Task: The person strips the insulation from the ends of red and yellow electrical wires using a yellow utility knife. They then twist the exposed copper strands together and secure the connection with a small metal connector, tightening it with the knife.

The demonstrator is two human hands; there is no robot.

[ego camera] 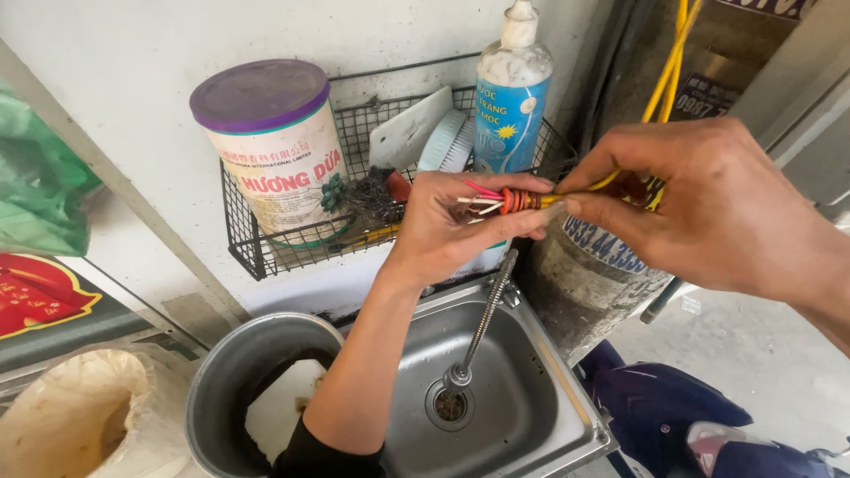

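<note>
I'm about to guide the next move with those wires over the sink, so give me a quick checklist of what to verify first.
1. Left hand pinches the wire bundle: ok.
2. Right hand grips the yellow cable end: ok.
3. Thin wire ends visible and splayed: ok.
4. Orange wrap tight: cannot tell.
5. Sink below dry: cannot tell.
6. Wire basket clear of both hands: ok.

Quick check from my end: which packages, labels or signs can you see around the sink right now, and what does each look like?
Round tin: left in the wire rack, cream label, purple lid.
Spray bottle: right in the rack, white, blue label.
Label on the grey post: under the right hand, white with blue print.
Sign: far left, red and yellow.
Dark plate: upper right wall.
</note>
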